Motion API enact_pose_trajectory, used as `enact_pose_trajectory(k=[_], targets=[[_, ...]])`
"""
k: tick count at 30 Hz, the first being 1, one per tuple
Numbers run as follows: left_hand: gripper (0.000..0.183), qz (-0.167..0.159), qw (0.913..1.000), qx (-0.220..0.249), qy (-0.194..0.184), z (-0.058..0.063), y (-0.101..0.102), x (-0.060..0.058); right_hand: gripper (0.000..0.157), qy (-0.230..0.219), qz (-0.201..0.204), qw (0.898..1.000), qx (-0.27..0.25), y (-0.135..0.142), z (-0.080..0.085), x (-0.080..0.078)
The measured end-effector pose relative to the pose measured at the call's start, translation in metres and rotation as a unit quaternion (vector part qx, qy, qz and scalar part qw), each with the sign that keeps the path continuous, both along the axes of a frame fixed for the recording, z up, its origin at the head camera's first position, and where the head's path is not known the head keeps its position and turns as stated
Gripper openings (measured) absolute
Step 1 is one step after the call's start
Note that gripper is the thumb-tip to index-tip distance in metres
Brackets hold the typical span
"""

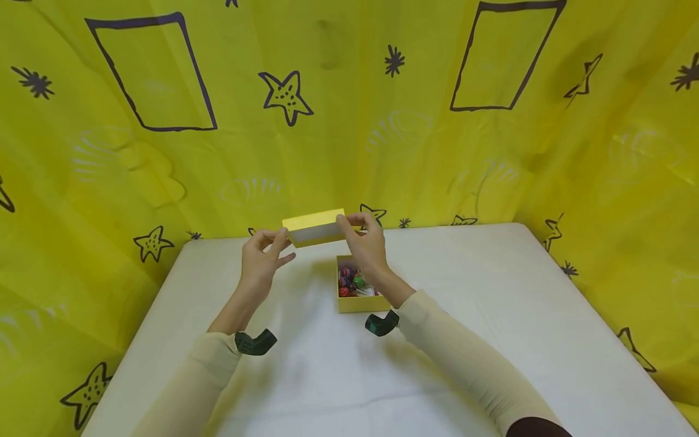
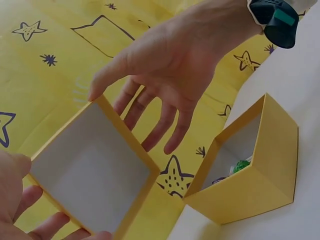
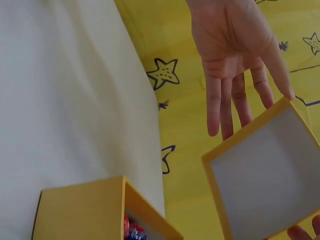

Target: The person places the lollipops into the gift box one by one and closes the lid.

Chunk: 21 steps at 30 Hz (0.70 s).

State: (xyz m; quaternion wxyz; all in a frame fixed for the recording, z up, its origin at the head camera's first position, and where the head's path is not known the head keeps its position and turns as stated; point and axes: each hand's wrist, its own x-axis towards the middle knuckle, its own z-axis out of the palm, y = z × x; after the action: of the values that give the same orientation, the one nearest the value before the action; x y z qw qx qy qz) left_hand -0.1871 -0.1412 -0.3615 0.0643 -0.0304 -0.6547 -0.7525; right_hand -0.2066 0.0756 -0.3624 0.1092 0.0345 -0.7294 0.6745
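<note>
Both hands hold a yellow box lid up above the table, its pale inside facing me. The left hand grips its left end between thumb and fingers, with some fingers spread below. At the right end, the thumb and fingers of the right hand pinch the edge. Beneath the right hand stands an uncovered yellow box, partly hidden by that hand. Round, shiny wrapped sweets in red, purple and green lie inside it. The left wrist view also shows the box and a green sweet.
A white-covered table spreads under the arms. Yellow curtains with dark star and frame drawings enclose its back and sides. Dark green devices sit at the left wrist and at the right wrist.
</note>
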Motion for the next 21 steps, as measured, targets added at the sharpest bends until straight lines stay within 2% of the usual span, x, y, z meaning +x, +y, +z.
enact_pose_trajectory(k=[5, 10, 13, 18, 21], targets=[[0.023, -0.024, 0.9995, 0.018, 0.001, 0.001, 0.000, 0.000, 0.045, 0.000, 0.045, 0.999, 0.000, 0.015, 0.000, 0.002], [0.038, -0.063, 0.9980, 0.005, 0.005, 0.001, 0.003, -0.001, 0.045, 0.018, 0.066, 0.997, 0.036, 0.032, 0.001, 0.008], [0.045, -0.082, 0.9965, -0.006, 0.012, 0.000, 0.005, 0.000, 0.044, 0.027, 0.091, 0.995, 0.035, 0.043, 0.000, 0.009], [0.049, -0.120, 0.9925, -0.014, 0.016, -0.003, 0.008, 0.002, 0.044, 0.033, 0.133, 0.990, 0.020, 0.064, -0.006, 0.008], [0.047, -0.138, 0.9900, -0.015, 0.021, -0.006, 0.012, 0.004, 0.048, 0.029, 0.143, 0.989, 0.039, 0.076, -0.009, 0.012]])
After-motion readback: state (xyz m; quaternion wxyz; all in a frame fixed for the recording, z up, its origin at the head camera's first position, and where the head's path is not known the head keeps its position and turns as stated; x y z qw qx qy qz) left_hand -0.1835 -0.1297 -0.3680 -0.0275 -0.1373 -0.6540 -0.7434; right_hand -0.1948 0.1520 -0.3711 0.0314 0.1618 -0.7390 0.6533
